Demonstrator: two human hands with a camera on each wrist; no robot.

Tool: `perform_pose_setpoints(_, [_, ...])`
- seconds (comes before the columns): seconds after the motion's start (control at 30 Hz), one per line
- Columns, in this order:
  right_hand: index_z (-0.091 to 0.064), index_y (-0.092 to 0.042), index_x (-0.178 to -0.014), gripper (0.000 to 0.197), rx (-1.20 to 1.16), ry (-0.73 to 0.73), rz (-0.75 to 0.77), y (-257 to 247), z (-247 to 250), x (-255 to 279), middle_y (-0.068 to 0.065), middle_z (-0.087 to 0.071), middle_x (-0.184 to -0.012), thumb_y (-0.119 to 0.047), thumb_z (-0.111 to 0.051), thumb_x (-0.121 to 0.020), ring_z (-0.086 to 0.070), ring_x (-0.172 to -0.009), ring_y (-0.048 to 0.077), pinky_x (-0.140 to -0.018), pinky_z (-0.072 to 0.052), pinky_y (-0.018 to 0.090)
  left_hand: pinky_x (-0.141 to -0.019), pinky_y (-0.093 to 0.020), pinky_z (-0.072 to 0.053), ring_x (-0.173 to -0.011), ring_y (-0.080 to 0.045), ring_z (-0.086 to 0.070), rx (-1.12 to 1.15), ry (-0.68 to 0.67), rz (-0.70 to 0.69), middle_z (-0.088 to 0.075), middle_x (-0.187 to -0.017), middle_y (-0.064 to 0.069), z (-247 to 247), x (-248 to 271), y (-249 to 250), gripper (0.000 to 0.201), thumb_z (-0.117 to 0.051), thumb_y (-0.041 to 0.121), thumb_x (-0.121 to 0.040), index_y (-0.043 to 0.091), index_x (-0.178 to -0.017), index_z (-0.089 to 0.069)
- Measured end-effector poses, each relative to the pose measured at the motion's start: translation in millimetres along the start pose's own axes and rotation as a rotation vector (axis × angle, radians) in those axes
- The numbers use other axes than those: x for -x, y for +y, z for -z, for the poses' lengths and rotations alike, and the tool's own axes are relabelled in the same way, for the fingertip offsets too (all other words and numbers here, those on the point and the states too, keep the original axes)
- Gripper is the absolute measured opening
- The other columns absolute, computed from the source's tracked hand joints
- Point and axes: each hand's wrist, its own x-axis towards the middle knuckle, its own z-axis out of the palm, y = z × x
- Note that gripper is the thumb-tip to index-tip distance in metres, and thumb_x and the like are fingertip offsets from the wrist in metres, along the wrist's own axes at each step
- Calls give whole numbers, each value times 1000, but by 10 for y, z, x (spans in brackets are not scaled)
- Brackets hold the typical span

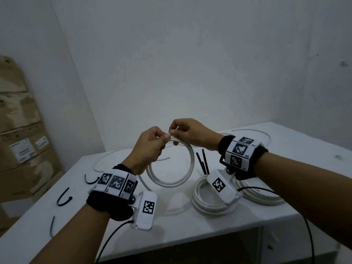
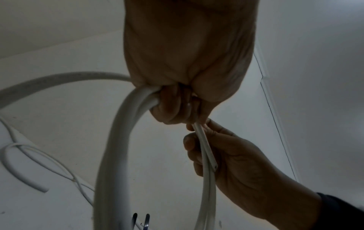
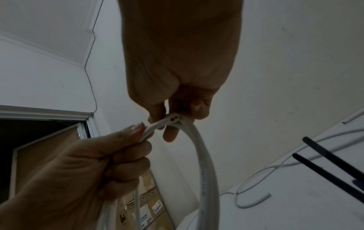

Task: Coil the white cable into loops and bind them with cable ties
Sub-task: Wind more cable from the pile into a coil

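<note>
Held up above the surface (image 1: 285,212), between the two hands: a white cable (image 1: 172,182) coiled into a round loop of about two turns, hanging downward from the grip.

Left hand (image 1: 147,149) curled round the top-left of the loop, fingers wrapped over the bundled turns, thumb pressed against them near the top. Seen from the left wrist: cable (image 2: 116,140) running out of the fist in a wide arc, with the thinner-looking end section leaving the fingers toward the other hand.

Right hand (image 1: 188,135) just beside the left, almost touching it, pinching the cut end of the cable at the top of the loop between thumb and fingertips. From the right wrist: cable end (image 3: 173,119) with its dark core showing, lying against the neighbouring turn, right at the fingertips (image 3: 170,135); left hand (image 3: 94,165) closed round the loop just below.

On the surface, beneath and to the right of the raised loop: two finished white coils (image 1: 207,204), partly hidden by the right wrist camera. Upright beside them, black cable ties (image 1: 202,161), close to the raised loop but apart from it. More black ties (image 1: 63,197) lying near the left edge of the surface. Loose lengths of white cable (image 1: 108,157) on the far side. Cardboard boxes (image 1: 21,130) stacked against the wall at left.
</note>
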Motion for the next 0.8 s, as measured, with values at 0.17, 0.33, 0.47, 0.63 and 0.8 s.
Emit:
perform_pose_setpoints(0.17, [-61, -11, -90, 13, -49, 54, 24, 35, 62, 58, -2, -56, -63, -18, -52, -96, -50, -56, 7, -58, -38, 17, -43, -19, -30, -48, -9, -34, -79, 54, -39, -46, -60, 1, -106, -24, -7, 14, -52, 22, -99, 12, -91, -48])
perform_pose_setpoints(0.33, [-59, -13, -92, 16, -52, 69, 20, -16, 81, 55, -9, -51, -65, -23, -48, -98, -45, -61, 11, -60, -41, 27, -55, -26, -38, -59, -12, -44, -235, 136, -82, -57, -82, 0, -164, -92, -3, 20, -49, 35, -98, 22, -107, -38])
perform_pose_setpoints(0.47, [-62, -12, -102, 25, -44, 48, -4, -79, 63, 56, -6, -53, -69, -32, -49, -98, -51, -58, 11, -47, -43, 18, -59, -30, -39, -64, -14, -46, -249, 204, -90, -56, -83, -3, -162, -150, 18, 17, -52, 37, -97, 25, -90, -42])
perform_pose_setpoints(0.63, [-66, -8, -99, 30, 174, 159, 69, -49, 45, 27, -7, -52, -65, -22, -40, -101, -42, -55, 6, -50, -34, 11, -51, -25, -35, -56, -12, -41, -181, 136, -36, -51, -72, 0, -168, -121, 77, 16, -52, 33, -98, 19, -94, -45])
perform_pose_setpoints(0.8, [-62, -3, -96, 27, 245, 228, 118, -3, 48, 32, -3, -51, -68, -19, -40, -101, -43, -61, 10, -55, -32, 14, -61, -34, -56, -66, -21, -65, -348, 117, 77, -67, -88, -10, -69, -4, 222, 40, -71, 27, -86, 18, -121, -52])
